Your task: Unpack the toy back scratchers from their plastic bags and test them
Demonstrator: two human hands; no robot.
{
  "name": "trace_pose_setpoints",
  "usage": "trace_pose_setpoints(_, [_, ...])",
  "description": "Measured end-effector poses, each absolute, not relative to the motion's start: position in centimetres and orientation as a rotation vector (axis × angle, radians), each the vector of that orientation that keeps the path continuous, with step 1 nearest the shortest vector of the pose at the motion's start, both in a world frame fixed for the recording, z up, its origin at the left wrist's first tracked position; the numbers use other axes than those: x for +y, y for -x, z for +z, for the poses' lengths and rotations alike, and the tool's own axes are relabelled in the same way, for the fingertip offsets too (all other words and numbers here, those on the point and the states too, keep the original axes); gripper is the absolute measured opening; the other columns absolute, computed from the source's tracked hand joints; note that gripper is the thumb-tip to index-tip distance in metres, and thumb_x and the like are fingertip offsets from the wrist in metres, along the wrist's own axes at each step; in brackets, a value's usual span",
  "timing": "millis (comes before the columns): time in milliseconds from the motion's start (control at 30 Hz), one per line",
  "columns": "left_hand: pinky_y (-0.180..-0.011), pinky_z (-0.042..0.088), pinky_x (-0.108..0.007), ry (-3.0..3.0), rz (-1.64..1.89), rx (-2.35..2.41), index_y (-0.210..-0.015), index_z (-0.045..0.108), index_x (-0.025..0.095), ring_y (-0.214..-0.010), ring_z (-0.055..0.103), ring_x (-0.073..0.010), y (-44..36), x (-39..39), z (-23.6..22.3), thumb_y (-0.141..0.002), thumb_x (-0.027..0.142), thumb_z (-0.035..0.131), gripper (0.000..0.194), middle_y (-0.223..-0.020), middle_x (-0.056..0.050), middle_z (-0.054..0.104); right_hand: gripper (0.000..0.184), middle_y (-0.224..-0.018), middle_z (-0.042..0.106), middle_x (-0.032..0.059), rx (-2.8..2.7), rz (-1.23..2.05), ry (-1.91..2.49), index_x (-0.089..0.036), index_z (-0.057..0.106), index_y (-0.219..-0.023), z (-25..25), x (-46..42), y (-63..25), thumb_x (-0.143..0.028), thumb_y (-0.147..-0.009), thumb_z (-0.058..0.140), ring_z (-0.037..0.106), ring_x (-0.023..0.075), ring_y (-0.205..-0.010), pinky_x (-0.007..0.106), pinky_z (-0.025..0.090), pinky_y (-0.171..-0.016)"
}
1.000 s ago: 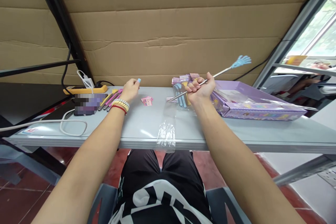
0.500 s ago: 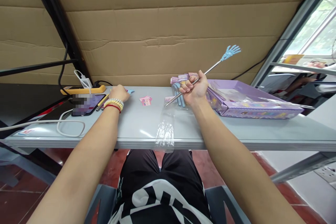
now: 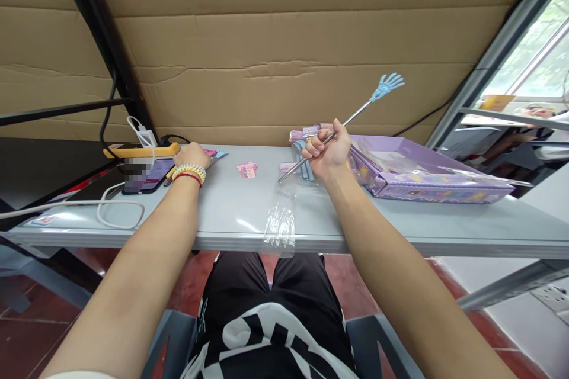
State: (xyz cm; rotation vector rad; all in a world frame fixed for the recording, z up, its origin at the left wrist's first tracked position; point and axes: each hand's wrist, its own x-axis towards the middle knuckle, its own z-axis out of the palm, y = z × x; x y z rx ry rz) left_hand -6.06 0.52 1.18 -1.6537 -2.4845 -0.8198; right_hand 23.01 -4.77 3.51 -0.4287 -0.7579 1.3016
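Observation:
My right hand [image 3: 329,148] is closed round the metal rod of a back scratcher [image 3: 386,87], whose light-blue hand-shaped head points up and to the right. The rod's lower end slants down over the table. Under and behind this hand lie more light-blue back scratchers [image 3: 306,169] in clear wrapping with pink labels. My left hand [image 3: 192,157] rests on the table beside the phone, back of the hand up, its fingers hidden. Just right of it another blue hand-shaped head [image 3: 220,154] and something pink stick out. Small pink cards [image 3: 248,170] lie between my hands.
A clear plastic bag [image 3: 280,225] hangs over the front edge of the table [image 3: 231,207]. On the right stands an open purple box [image 3: 440,186] with plastic wrapping. A phone [image 3: 157,174], a yellow power strip [image 3: 166,150] and white cable [image 3: 120,227] are at left; cardboard [image 3: 275,41] covers the back.
My left hand has shifted a little to the left, showing more of the pink item and blue head beside it. The back scratcher in my right hand has tilted and lowered only slightly.

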Motion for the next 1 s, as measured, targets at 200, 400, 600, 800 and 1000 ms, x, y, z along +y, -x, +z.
trace_pose_setpoints(200, [-0.083,0.047,-0.033,2.311,-1.380,-1.986,-0.091,0.069,0.015,-0.092,0.063,-0.0238,2.4,-0.6,1.9,-0.085,0.056,0.042,0.049,-0.097,-0.011,0.071,0.055,-0.038,0.029,-0.0061,-0.810,1.308,0.387,-0.022,0.028,-0.054,3.3,-4.7,-22.3,-0.065,-0.082,0.046,0.036,0.0105,-0.037,0.027,0.039,-0.043])
trace_pose_setpoints(400, [-0.060,0.041,-0.025,3.187,-1.175,-1.343,-0.077,0.060,0.016,-0.061,0.049,-0.0124,-4.2,-3.2,0.7,-0.084,0.059,0.041,0.047,-0.065,-0.001,0.056,0.052,-0.045,0.041,-0.0046,-0.905,1.281,0.438,-0.022,0.034,-0.059,2.8,-4.6,-21.1,-0.066,-0.080,0.052,0.054,0.0136,-0.051,0.030,0.050,-0.056])
trace_pose_setpoints(600, [-0.051,0.031,-0.026,3.006,-1.195,-1.557,-0.057,0.042,0.019,-0.049,0.037,-0.0108,-2.8,-2.8,0.9,-0.086,0.048,0.038,0.042,-0.050,0.003,0.037,0.043,-0.059,0.057,-0.0025,-0.649,1.123,0.390,-0.023,0.040,-0.069,3.7,-4.0,-23.6,-0.061,-0.079,0.056,0.060,0.0138,-0.057,0.028,0.051,-0.053])
trace_pose_setpoints(800, [-0.051,0.023,-0.028,2.811,-0.996,-1.618,-0.046,0.032,0.020,-0.046,0.031,-0.0105,-0.7,-2.4,1.4,-0.082,0.057,0.042,0.053,-0.043,0.002,0.034,0.028,-0.046,0.041,-0.0084,-0.182,0.965,0.441,-0.023,0.036,-0.070,4.2,-2.6,-27.5,-0.037,-0.094,0.029,0.043,0.0090,-0.037,0.020,0.040,-0.038])
trace_pose_setpoints(1000, [-0.054,0.027,-0.029,2.794,-0.934,-1.394,-0.052,0.040,0.020,-0.049,0.039,-0.0133,-3.6,-3.9,1.5,-0.090,0.049,0.034,0.048,-0.048,-0.001,0.046,0.013,-0.053,0.054,-0.0045,-0.683,1.024,0.552,-0.020,0.046,-0.069,3.4,-3.1,-23.7,-0.023,-0.082,0.048,0.059,0.0117,-0.047,0.023,0.048,-0.044])
